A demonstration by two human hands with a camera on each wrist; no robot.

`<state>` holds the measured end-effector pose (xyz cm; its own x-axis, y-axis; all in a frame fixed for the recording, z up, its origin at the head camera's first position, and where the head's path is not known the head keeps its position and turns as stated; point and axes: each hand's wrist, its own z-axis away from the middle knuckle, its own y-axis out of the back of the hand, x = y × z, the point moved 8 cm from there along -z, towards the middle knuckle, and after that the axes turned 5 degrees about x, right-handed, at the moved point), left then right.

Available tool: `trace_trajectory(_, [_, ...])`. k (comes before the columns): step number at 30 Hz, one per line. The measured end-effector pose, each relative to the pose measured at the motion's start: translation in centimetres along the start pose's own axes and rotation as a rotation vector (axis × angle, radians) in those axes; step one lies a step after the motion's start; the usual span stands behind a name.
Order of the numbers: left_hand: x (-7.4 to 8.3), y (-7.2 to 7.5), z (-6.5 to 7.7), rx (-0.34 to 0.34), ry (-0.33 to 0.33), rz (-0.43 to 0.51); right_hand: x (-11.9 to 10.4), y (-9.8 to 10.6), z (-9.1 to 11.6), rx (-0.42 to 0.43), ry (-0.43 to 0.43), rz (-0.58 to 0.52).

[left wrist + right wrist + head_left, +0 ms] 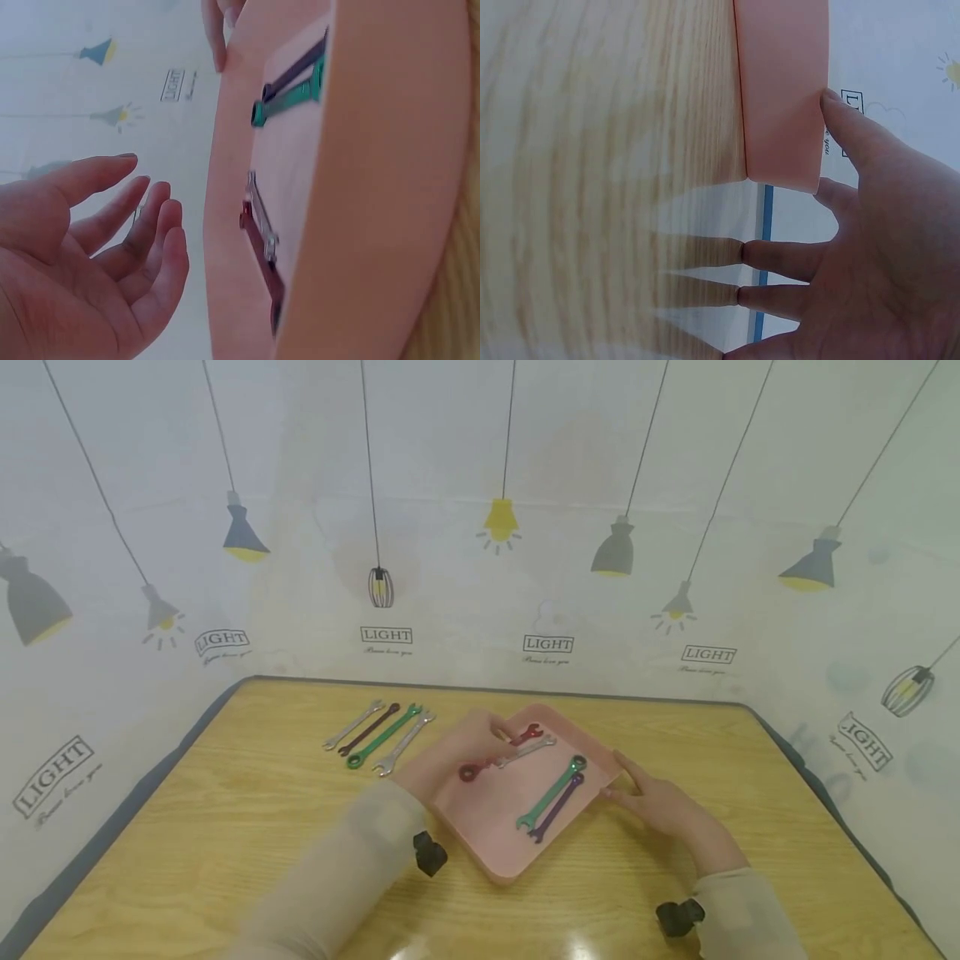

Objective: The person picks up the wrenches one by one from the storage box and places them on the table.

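Observation:
In the head view, my left hand (474, 745) is over the far left side of a pink tray (480, 852). The left wrist view shows its fingers loosely bent, with nothing held. Below it in the tray lie a red ratchet wrench (469, 772) and a silver wrench (537, 744) overlapping it. A green wrench (551, 795) and a purple wrench (558, 808) lie side by side nearer the tray's right wall. My right hand (663, 806) touches the tray's right corner with thumb and index finger, its other fingers spread straight and touching the table (592, 187).
Left of the tray, a row of wrenches lies on the wooden table: a small silver wrench (352, 725), a dark red wrench (369, 729), a green wrench (385, 737) and a larger silver wrench (405, 743). A wall (450, 610) printed with lamps stands behind.

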<state>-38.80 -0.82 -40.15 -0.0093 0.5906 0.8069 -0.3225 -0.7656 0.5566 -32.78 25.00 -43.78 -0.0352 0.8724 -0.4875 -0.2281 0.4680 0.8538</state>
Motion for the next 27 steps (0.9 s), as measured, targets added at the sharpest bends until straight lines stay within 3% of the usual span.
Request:
trace_trajectory(8, [1.2, -3.7, -0.8, -0.055, -0.055, 0.057, -0.1, 0.2, 0.2, -0.001, 0.006, 0.0])
trace_trajectory(11, [1.2, -4.7, -0.7, -0.067, -0.047, 0.069, -0.2, 0.1, 0.2, -0.001, 0.004, -0.004])
trace_trajectory(21, [0.3, -7.3, 0.0, -0.124, -0.064, 0.159, 0.0, -0.2, -0.1, 0.0, 0.003, 0.001])
trace_trajectory(27, [-0.4, -8.5, -0.1, -0.138, -0.095, 0.147, 0.1, -0.2, -0.2, 0.007, 0.013, -0.002])
